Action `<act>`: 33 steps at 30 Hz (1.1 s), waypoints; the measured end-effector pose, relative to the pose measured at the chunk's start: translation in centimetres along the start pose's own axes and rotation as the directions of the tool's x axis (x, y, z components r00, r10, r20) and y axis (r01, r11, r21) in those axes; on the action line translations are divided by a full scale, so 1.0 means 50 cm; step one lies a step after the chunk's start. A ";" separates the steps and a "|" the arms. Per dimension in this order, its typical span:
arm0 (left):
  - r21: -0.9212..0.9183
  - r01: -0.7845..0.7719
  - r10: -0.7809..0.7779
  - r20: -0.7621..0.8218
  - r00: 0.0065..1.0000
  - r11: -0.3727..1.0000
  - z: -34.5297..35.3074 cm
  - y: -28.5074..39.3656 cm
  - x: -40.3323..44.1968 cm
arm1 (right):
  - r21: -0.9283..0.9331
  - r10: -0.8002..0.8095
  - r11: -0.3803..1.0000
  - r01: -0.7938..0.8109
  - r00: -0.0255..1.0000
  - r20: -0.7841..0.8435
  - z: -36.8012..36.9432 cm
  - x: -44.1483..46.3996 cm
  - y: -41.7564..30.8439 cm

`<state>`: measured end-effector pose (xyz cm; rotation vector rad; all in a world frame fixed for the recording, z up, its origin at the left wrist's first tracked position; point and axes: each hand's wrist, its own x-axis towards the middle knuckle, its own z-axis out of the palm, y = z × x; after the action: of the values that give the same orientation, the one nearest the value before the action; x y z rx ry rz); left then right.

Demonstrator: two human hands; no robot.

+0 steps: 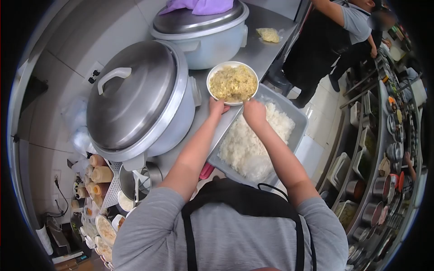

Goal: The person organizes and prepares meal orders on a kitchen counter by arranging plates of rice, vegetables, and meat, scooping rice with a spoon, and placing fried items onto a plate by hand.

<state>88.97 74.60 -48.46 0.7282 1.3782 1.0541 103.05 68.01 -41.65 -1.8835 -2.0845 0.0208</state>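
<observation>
A white bowl (256,86) heaped with yellowish fried rice (232,82) is in front of me, at the edge of the steel counter. My left hand (219,107) grips the bowl's near left side, thumb by the rim and fingers partly beneath. At the near right rim my right hand (254,112) is closed in a fist; whatever it holds is hidden. Below the right forearm sits a grey plastic tub (300,118) with a large mass of white rice (253,140).
Two big lidded pots, a nearer one (135,95) and a farther one (203,40) with a purple cloth (199,6), stand left. A bag of yellow food (269,35) lies on the counter (262,56). Sauce bottles (102,174) crowd lower left. A person in a black apron (312,45) stands right.
</observation>
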 end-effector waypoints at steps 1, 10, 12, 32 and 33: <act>0.001 0.012 -0.012 -0.007 1.000 1.000 -0.002 -0.010 0.005 | 0.004 -0.001 1.000 0.001 1.000 0.013 0.008 0.006 0.003; -0.087 0.040 -0.040 0.008 0.999 0.995 -0.006 -0.009 0.005 | 0.015 0.004 1.000 -0.003 1.000 -0.020 0.043 0.103 0.007; -0.119 0.020 -0.017 0.023 1.000 0.993 -0.006 -0.009 0.007 | -0.011 0.058 0.998 -0.057 0.997 0.048 0.042 0.102 0.009; -0.171 0.135 -0.116 0.118 0.986 0.976 -0.103 -0.016 -0.036 | 0.299 0.151 0.935 -0.193 0.976 0.159 0.007 0.005 -0.047; -0.172 0.131 -0.113 0.108 0.988 0.976 -0.108 -0.016 -0.035 | 0.323 0.137 0.933 -0.161 0.986 0.096 -0.012 0.001 -0.055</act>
<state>84.01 71.80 -49.00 0.5487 1.2109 1.0170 100.55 67.58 -40.43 -1.8476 -1.8370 0.4523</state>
